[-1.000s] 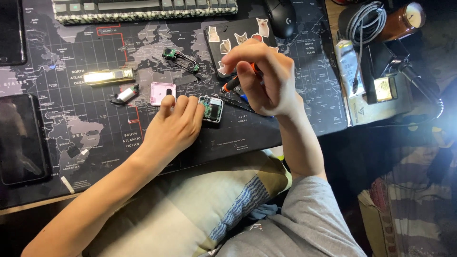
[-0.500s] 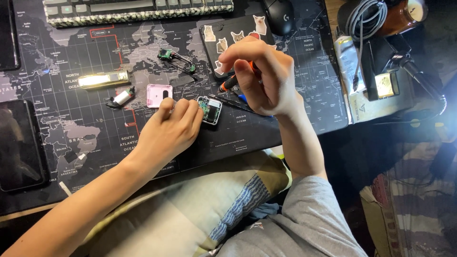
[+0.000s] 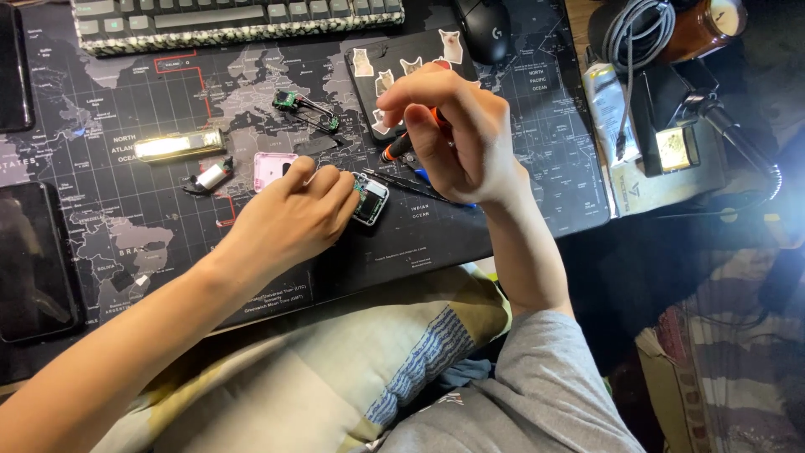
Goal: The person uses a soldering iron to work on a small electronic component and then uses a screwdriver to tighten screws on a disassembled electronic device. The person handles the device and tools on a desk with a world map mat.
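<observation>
Still, left hand (image 3: 298, 210) pinches the small opened device (image 3: 370, 199); right hand (image 3: 457, 134) keeps gripping the screwdriver (image 3: 399, 148), unchanged

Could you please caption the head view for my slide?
Left hand steadies a small opened white-cased device; right hand holds an orange-and-black screwdriver.

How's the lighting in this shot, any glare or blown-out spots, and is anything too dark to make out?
Head view: a strong light flares at the right edge, washing out that corner. The small metal bar on the map mat glints bright. Both hands, left and right, are evenly lit and sharp. The area under the desk at lower right is deep in shadow, with little detail.
</observation>
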